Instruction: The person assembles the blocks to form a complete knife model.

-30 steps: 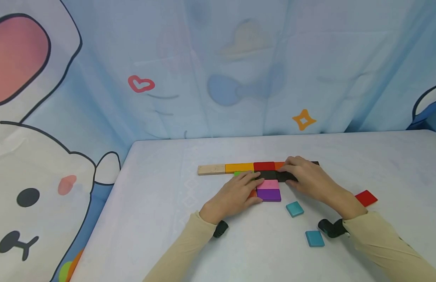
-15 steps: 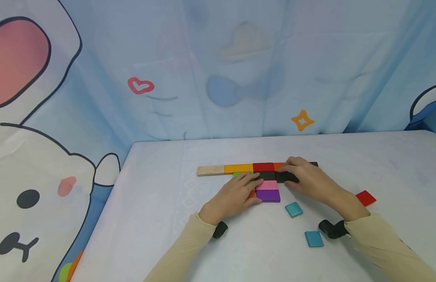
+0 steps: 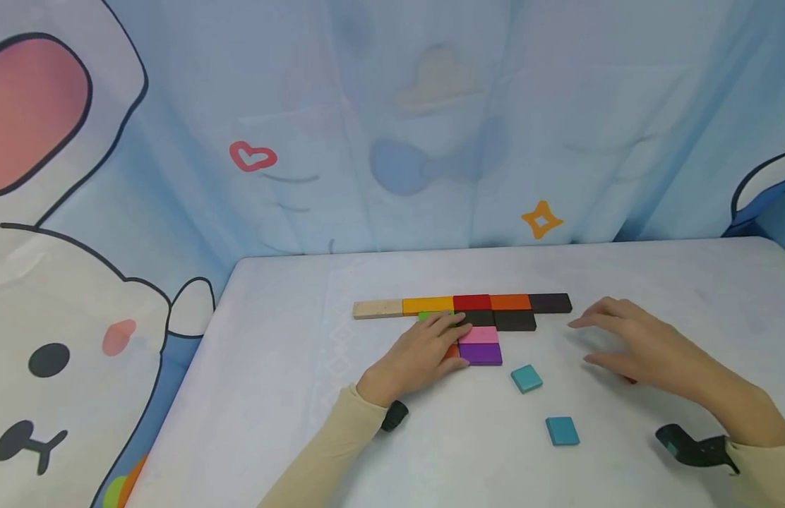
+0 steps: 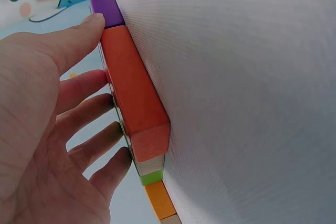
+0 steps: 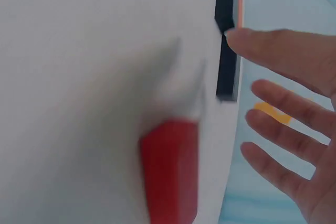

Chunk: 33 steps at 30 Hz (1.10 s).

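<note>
My left hand (image 3: pixel 414 358) rests over the left part of a flat arrangement of coloured blocks, fingertips on its top. In the left wrist view its thumb touches the purple block (image 4: pixel 106 4) beside an orange block (image 4: pixel 131 87). Pink (image 3: pixel 479 334) and black (image 3: pixel 515 321) blocks lie behind the purple one. The back row runs through plain wood (image 3: pixel 378 309), yellow (image 3: pixel 428 305), red (image 3: pixel 471 303), orange (image 3: pixel 510 302) and black (image 3: pixel 550 303). My right hand (image 3: pixel 653 356) hovers with spread fingers right of the row, holding nothing. Below it lies a separate red block (image 5: pixel 170 171), mostly hidden in the head view.
Two teal square blocks (image 3: pixel 526 379) lie apart in front of the arrangement, the nearer one (image 3: pixel 562 431) closer to me. A white-covered table (image 3: pixel 291 423) bears everything. Behind it hangs a blue printed curtain (image 3: pixel 342 141).
My right hand has let go of the black blocks and moved right, over the loose red block, uncovering the right end of the rows. My left hand has stayed in place.
</note>
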Motion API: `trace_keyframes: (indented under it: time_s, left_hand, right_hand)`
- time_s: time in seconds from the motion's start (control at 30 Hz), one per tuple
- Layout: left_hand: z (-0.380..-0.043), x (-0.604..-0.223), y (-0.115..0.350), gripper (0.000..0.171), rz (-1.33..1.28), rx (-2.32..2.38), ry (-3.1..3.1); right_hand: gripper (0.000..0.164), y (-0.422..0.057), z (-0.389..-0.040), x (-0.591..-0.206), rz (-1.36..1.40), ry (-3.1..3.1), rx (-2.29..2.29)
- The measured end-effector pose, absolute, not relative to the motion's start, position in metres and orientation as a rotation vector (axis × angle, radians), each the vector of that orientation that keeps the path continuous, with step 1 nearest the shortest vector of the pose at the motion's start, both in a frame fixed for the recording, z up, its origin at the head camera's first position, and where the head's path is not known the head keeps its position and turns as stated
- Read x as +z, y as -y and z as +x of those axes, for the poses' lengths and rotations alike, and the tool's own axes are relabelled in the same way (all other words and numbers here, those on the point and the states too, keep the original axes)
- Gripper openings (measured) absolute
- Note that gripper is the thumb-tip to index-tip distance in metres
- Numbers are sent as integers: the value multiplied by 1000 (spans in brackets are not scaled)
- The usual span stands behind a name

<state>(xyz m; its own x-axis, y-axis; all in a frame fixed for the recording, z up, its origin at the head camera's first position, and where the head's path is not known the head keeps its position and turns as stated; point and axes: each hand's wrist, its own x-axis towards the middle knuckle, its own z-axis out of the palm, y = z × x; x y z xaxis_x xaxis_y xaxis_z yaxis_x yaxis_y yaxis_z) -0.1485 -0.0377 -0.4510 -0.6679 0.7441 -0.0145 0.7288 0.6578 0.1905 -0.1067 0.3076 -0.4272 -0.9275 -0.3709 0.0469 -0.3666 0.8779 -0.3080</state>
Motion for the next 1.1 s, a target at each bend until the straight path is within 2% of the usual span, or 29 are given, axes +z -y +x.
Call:
trace_keyframes:
  time_s: [0.2, 0.4, 0.87, 1.1]
  left_hand:
    - [-149, -452, 38, 65, 1226, 267, -2772]
    - [-149, -453, 38, 64, 1238, 272, -2777]
    - [-148, -452, 37, 64, 1252, 277, -2781]
    - [-146, -453, 39, 62, 1242, 295, -2779]
  right_hand:
    - [58, -343, -95, -439, -497, -2925, -464]
    - [51, -359, -89, -446, -458, -2908, -439]
    - [45, -362, -89, -446, -456, -2914, -438]
    - [45, -342, -93, -446, -515, -2950, -453]
